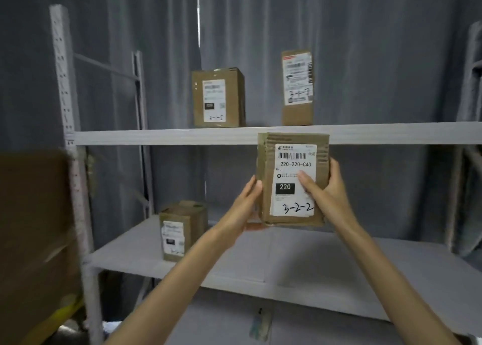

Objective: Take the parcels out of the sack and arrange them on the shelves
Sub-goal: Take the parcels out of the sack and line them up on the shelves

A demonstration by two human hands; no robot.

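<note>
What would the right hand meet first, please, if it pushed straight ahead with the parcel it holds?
Probably nothing before the grey curtain: the right hand and held parcel face open space above the lower shelf, though depth is unclear.

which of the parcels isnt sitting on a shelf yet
The parcel marked 3-2-2: both hands hold it up in front of the shelves. The other three brown boxes all stand on shelf boards, nobody touching them.

The lower shelf [339,261] lies bare to the right of a small box [180,231] at its left end, open from near edge to far. The upper shelf [156,137] hangs over it as a ceiling. Up there, two boxes [217,98] [297,87] stand apart with a gap between; further right looks free. A blurred carton [34,240], perhaps, blocks the near left.
</note>
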